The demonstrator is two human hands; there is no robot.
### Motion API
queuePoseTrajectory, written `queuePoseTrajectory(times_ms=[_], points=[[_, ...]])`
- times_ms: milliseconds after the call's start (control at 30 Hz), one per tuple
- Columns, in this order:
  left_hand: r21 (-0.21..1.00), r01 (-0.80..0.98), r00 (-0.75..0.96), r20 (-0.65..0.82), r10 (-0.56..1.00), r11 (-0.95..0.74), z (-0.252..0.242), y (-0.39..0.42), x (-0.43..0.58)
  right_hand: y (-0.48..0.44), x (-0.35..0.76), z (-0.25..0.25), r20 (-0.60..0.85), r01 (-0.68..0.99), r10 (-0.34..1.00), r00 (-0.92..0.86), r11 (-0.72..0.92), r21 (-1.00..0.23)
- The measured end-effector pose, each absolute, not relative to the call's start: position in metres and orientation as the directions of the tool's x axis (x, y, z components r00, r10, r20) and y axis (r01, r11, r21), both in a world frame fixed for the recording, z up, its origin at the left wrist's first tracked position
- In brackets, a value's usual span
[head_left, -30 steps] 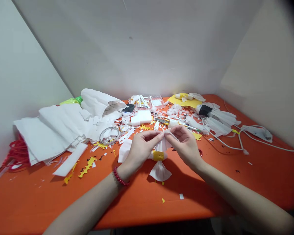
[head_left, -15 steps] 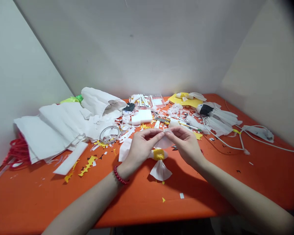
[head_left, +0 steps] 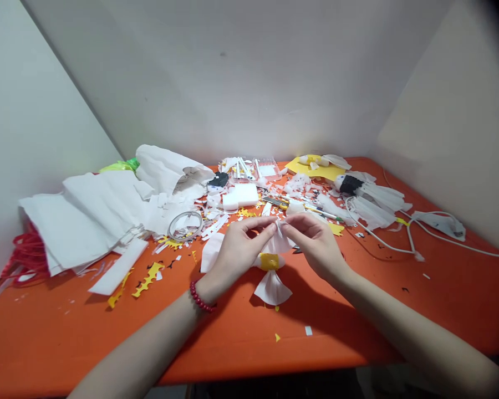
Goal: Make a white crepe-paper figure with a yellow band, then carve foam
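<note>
My left hand (head_left: 244, 241) and my right hand (head_left: 315, 240) meet fingertip to fingertip in the middle, both pinching the gathered edge of a thin white paper piece (head_left: 278, 242). Its pleats spread downward between the hands. Just below lies a small white fish-like figure with a yellow band (head_left: 269, 261) around its body. A pleated white paper fan (head_left: 273, 289) sticks out from the figure's near side. Another white paper piece (head_left: 211, 253) shows beside my left wrist, partly hidden by that hand.
White sheets (head_left: 95, 216) and a tape roll (head_left: 185, 226) lie left on the orange table (head_left: 216, 349). A utility knife (head_left: 275, 203), foam block (head_left: 245, 195) and scraps are behind my hands. At right are a black-banded figure (head_left: 351, 185) and a white cable (head_left: 382, 242).
The paper between my fingertips is now bunched into narrower pleats, with folds showing beneath the pinch. Both hands stay in nearly the same spot, and the view has shifted slightly.
</note>
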State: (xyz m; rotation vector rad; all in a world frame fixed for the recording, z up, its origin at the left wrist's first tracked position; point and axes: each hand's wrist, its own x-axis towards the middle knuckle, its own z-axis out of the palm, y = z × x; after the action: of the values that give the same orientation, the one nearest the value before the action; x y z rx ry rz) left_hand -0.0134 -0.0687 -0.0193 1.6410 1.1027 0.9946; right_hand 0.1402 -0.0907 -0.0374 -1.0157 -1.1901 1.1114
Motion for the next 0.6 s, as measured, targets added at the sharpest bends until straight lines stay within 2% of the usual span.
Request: queuePoseTrajectory(times_ms=[200, 600], points=[[0.945, 0.27, 0.266, 0.11, 0.958, -0.184, -0.015, -0.07, -0.014, -0.093, 0.14, -0.038, 0.159, -0.049, 0.987, -0.016, 0.158, -0.986], [0.932, 0.296, 0.409, 0.073, 0.91, -0.207, -0.005, -0.066, -0.023, -0.093, 0.143, -0.036, 0.186, 0.025, 0.982, -0.031, 0.186, -0.982]])
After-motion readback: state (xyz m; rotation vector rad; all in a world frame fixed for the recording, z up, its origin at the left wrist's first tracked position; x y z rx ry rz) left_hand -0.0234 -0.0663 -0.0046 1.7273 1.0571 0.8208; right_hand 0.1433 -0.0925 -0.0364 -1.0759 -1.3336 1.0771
